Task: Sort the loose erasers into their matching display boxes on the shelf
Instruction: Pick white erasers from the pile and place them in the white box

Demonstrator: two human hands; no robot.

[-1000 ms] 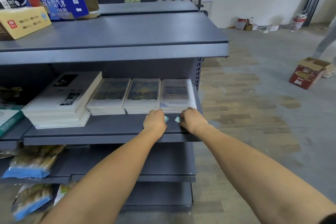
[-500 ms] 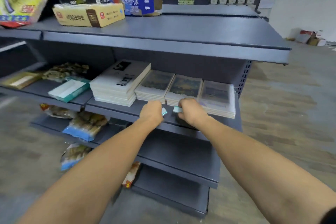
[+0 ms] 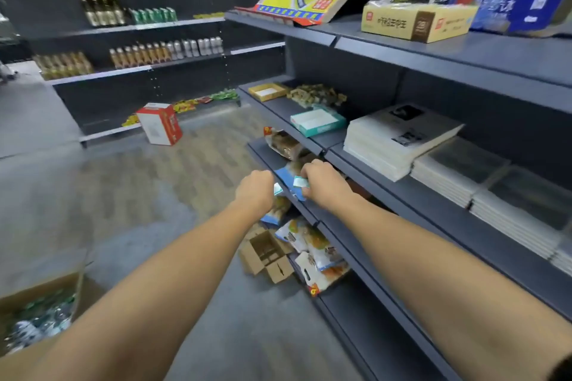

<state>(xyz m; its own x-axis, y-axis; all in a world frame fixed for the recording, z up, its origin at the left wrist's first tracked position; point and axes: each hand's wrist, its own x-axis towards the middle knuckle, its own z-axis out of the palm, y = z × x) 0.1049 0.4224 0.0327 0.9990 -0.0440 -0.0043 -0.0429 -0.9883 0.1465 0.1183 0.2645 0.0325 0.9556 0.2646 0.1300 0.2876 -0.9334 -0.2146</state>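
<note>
Between the two fists, out in front of the shelf edge, both hands are carrying small teal-and-white erasers. The left hand (image 3: 254, 192) is curling closed round one eraser (image 3: 277, 189), only a corner of which is peeking out past the knuckles; the right hand (image 3: 325, 184) is pinching another eraser (image 3: 301, 182) between thumb and curled fingers, with more of it showing. That shallow hold is the first risk — anything slipping from either hand would be falling toward the snack bags (image 3: 312, 247) and the open cardboard carton (image 3: 266, 254) lying below the fingers, where a small eraser would be hard to find.

Beyond the fingertips and up to the right, a teal display box (image 3: 317, 122) is sitting on the middle shelf (image 3: 275, 107), just beside a stack of white notebooks (image 3: 399, 139). Farther along the same shelf, a yellow display box (image 3: 267, 91) is waiting next to a heap of small brownish packets (image 3: 317, 94). Judging by colour, the teal box looks the likely match, but the view is blurring — so a wrong drop into the yellow box, or onto the bare shelf between them, seems the second hazard.
</note>
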